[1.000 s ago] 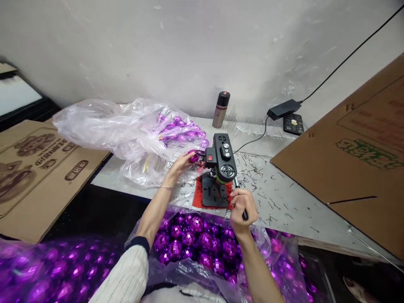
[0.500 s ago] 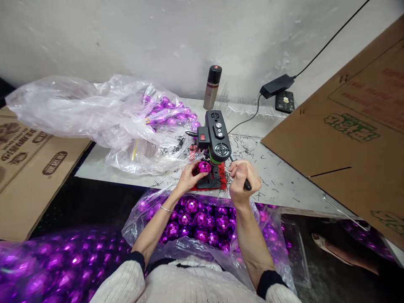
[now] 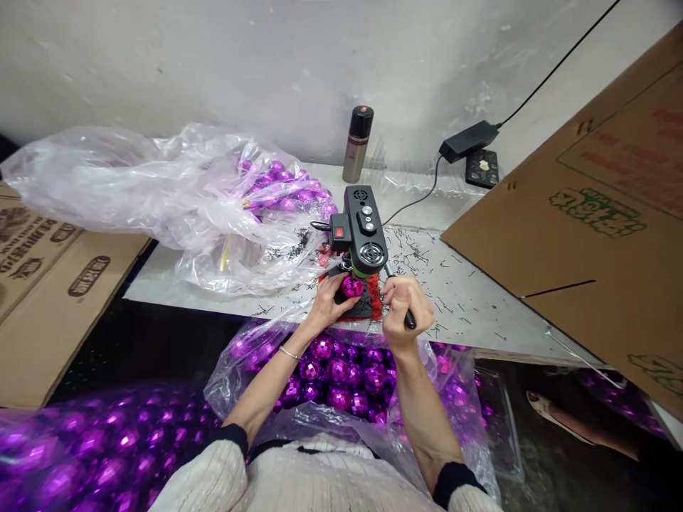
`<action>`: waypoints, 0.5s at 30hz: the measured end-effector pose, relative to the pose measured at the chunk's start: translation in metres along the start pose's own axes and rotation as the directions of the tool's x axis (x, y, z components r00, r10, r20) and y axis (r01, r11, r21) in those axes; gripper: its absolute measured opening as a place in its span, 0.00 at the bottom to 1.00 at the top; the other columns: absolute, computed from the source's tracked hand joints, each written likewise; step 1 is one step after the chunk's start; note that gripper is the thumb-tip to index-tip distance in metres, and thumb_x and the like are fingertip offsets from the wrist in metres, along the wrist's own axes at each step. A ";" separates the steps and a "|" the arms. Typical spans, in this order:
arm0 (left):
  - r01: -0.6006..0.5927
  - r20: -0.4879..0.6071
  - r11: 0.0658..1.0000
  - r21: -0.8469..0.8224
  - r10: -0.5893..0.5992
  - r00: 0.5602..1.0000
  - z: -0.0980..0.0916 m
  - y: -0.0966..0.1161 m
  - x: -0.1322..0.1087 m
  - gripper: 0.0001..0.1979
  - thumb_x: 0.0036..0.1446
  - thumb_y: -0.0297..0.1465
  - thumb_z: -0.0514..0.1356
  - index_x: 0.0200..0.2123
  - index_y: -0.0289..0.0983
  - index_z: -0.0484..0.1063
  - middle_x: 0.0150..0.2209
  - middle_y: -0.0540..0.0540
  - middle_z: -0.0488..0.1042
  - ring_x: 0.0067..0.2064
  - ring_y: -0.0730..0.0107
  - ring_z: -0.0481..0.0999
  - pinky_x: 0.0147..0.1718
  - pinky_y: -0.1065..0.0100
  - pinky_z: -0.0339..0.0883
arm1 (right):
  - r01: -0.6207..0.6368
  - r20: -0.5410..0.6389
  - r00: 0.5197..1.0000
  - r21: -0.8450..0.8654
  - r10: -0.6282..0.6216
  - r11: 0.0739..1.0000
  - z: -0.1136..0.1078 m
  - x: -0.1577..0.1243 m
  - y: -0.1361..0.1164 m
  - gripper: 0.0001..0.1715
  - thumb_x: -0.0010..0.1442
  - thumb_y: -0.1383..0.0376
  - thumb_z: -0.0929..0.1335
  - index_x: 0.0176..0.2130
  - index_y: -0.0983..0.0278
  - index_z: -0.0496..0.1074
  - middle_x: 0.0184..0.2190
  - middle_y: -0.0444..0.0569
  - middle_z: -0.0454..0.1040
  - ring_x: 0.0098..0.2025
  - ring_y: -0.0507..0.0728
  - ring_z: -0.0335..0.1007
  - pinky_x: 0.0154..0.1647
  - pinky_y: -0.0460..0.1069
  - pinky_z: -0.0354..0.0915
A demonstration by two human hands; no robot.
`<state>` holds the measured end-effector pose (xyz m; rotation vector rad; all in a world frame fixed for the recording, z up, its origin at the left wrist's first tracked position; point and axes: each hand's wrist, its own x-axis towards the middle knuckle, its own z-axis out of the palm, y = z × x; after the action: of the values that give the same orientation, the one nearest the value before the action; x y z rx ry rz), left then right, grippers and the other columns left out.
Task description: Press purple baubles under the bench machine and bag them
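Observation:
A small black machine [image 3: 366, 231] with a red switch stands on a red mat [image 3: 376, 297] at the table's front edge. Under its head, my left hand [image 3: 329, 301] holds a shiny purple ball [image 3: 352, 286] between thumb and fingers. To the right of the machine, my right hand [image 3: 406, 310] is wrapped round the black-tipped lever [image 3: 410, 320]. Below both arms, an open plastic bag holds several faceted purple balls [image 3: 339, 370].
Clear plastic [image 3: 160, 185] covers purple balls at the left. A spray can [image 3: 358, 144], a power adapter [image 3: 469, 141] and a phone [image 3: 482, 169] lie behind. Cardboard [image 3: 587, 235] leans at the right; small black bits litter the table [image 3: 459, 284]. A person's foot [image 3: 558, 418] shows lower right.
My left hand has moved slightly right with the purple ball, now more directly under the machine's head. My right hand has shifted slightly left and down with the lever.

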<state>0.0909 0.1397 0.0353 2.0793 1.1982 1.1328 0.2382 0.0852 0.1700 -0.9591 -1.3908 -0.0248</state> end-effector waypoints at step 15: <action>-0.028 -0.032 1.000 0.001 0.028 0.999 0.004 -0.005 -0.002 0.29 0.61 0.44 0.72 0.61 0.38 0.73 0.55 0.36 0.81 0.57 0.49 0.81 0.61 0.47 0.71 | 0.081 -0.061 0.995 0.035 -0.079 0.996 0.011 -0.046 0.035 0.21 0.76 0.61 0.60 0.30 0.59 0.67 0.28 0.44 0.72 0.28 0.53 0.70 0.32 0.52 0.68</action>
<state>0.0915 0.1407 0.0291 2.0925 1.1877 1.1823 0.2374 0.0908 0.1113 -0.8644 -1.3693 -0.0866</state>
